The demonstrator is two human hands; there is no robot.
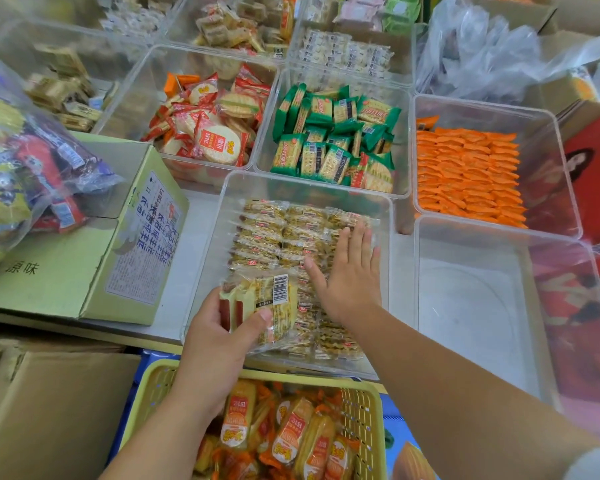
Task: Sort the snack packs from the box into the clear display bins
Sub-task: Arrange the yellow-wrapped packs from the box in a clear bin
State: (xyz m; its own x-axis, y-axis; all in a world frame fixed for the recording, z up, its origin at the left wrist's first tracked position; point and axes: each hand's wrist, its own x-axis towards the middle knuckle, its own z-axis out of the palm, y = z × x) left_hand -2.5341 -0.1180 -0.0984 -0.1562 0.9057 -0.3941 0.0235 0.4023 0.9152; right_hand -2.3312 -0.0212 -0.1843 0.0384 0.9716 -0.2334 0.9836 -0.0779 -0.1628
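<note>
Nearest me, a yellow basket (362,410) of orange-wrapped packs sits in front of the counter. Just above it the left hand (215,337) has thumb and curled fingers clamped round a small stack of snack packs (274,306), held on edge at the near end of the clear bin (215,220). The right hand (350,275) lies flat, fingers straight and spread, pressing on the rows (274,230) laid in that bin (it holds nothing itself). Left of the bin stands the green box (94,265); beyond are green packs (333,133) and orange packs (465,171) in their own bins. With several slippery wrappers in one grip, I'd guess the stack could fan out and spill toward the basket, or the pressed rows could buckle as it is wedged in.
</note>
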